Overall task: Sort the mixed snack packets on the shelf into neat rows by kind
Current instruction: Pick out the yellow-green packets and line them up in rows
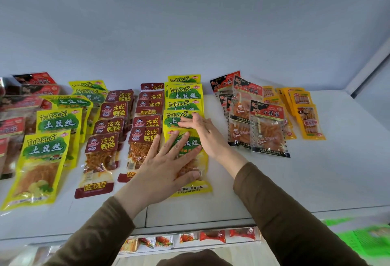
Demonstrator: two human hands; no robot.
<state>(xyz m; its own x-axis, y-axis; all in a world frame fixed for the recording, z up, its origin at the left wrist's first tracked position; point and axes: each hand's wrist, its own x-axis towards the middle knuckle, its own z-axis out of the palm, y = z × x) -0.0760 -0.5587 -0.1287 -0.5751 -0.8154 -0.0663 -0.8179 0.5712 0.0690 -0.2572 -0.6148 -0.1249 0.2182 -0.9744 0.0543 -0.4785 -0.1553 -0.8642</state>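
Note:
Snack packets lie in rows on a white shelf point(263, 181). A row of yellow-green potato-shred packets point(184, 92) runs back from the middle. My left hand point(168, 164) lies flat, fingers spread, on the front packet point(190, 189) of that row. My right hand point(200, 128) presses flat on the packet behind it point(175, 117). Left of them run two rows of dark red duck-intestine packets point(109, 126). Another yellow-green row point(50, 136) lies further left. Neither hand grips anything.
Black-and-red gluten packets point(268, 130) and orange-yellow packets point(308, 117) lie at the right. Red packets point(27, 92) are piled at the far left. A lower shelf point(190, 238) holds small sachets. The shelf's back wall stands behind the rows.

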